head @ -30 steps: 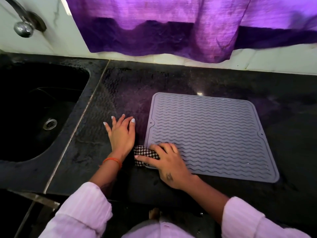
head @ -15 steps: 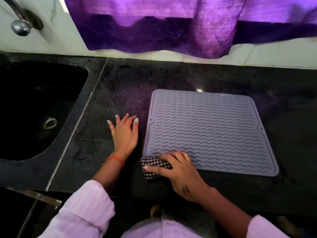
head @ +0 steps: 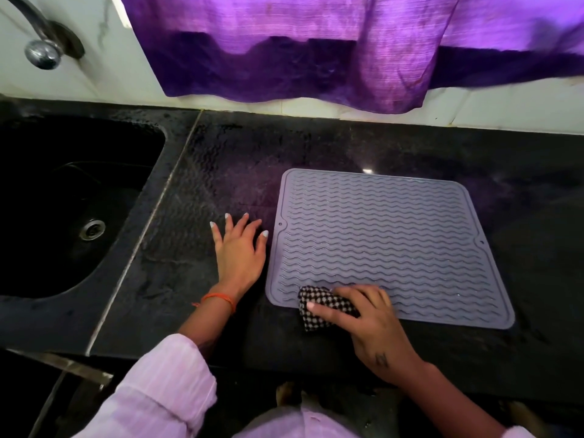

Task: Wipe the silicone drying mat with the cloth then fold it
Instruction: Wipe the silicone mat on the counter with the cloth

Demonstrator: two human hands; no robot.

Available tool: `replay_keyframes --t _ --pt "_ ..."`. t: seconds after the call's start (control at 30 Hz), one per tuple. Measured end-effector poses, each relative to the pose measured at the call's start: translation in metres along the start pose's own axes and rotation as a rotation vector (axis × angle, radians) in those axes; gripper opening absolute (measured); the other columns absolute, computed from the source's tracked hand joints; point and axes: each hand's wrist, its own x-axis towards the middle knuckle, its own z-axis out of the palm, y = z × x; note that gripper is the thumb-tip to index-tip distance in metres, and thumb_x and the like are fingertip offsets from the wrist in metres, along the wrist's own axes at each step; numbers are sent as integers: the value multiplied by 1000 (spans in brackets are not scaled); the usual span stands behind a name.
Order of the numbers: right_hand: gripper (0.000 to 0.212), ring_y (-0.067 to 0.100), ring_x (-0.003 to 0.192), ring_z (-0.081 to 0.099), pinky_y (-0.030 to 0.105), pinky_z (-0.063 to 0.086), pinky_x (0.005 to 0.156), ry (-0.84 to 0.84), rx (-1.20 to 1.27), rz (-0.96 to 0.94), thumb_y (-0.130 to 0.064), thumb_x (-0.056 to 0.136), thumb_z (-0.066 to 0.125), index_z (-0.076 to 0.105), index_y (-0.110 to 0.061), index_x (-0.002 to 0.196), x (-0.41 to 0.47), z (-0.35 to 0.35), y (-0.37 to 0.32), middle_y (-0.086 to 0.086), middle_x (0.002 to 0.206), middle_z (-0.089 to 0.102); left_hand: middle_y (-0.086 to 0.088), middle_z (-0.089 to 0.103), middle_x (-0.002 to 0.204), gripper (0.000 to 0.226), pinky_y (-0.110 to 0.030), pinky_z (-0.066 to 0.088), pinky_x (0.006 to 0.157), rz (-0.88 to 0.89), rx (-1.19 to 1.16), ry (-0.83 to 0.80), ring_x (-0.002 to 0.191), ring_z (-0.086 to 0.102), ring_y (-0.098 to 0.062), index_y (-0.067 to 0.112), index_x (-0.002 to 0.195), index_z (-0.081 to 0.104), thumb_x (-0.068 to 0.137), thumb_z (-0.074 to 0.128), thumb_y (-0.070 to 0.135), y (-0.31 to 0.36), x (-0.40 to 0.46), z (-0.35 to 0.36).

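Your grey silicone drying mat (head: 388, 245) lies flat on the black stone counter (head: 240, 172), a rounded-corner square ribbed with wavy ridges inside a raised rim. Your right hand (head: 369, 324) has its grip curled round the bunched black-and-white checked cloth (head: 319, 306), pressing it on the mat's near left corner, where the cloth hangs partly over the mat's front edge onto the counter. Your left hand (head: 238, 251) rests flat on the counter just left of the mat, fingers spread and straight, holding nothing. Well left of the mat sits the dark sink (head: 72, 197) with a chrome tap (head: 42, 52) above. A purple curtain (head: 316, 52) hangs behind the mat.
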Motion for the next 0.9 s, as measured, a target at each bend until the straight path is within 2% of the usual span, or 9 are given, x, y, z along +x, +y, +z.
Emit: replay_keyframes --t 0.07,0.23,0.4,0.57,0.63,0.7,0.8,0.9 --pt "67 22 104 47 37 32 89 19 -38 48 -8 79 42 42 -46 135 3 3 5 1 123 54 -7 39 148 39 -41 -17 112 19 11 5 144 12 -32 17 132 53 97 45 32 3 1 1" --pt "62 22 103 47 36 33 88 13 -53 14 -9 82 41 45 -43 133 9 6 15 1 120 58 -7 38 148 40 -44 -15 113 80 51 -18 144 13 -33 17 134 51 97 45 30 8 2 7" --pt "63 23 104 45 39 32 90 27 -117 72 -10 81 39 41 -43 135 24 10 19 4 121 58 -7 35 150 42 -42 -17 112 113 91 -28 145 10 -32 18 138 46 98 41 30 14 12 11" --pt "58 22 104 47 37 32 87 76 -45 43 -11 82 38 45 -41 132 49 1 26 3 119 58 -7 33 152 44 -46 -16 112 119 167 -30 145 9 -33 18 140 42 99 39 31 19 25 15" --pt "61 23 106 48 38 32 89 88 -60 99 -10 82 37 42 -42 134 65 1 30 3 121 57 -7 31 152 45 -47 -17 111 97 195 -39 145 8 -33 18 141 40 99 37 33 19 31 16" --pt "66 24 106 49 39 31 90 32 -102 115 -10 77 39 40 -43 135 73 10 33 3 121 57 -8 30 153 47 -46 -19 111 85 203 -52 145 7 -32 18 142 40 99 36 37 20 36 18" --pt "69 22 102 48 38 34 86 -12 -84 82 -8 74 53 43 -42 133 78 17 40 2 118 59 -8 30 153 55 -44 -22 110 70 209 -73 145 6 -31 18 142 39 97 36 48 21 42 22" --pt "55 19 101 50 31 31 82 37 17 69 -13 82 41 50 -39 130 87 7 50 1 116 61 -7 29 153 59 -46 -21 110 56 211 -87 145 5 -30 18 142 39 94 39 52 21 46 25"
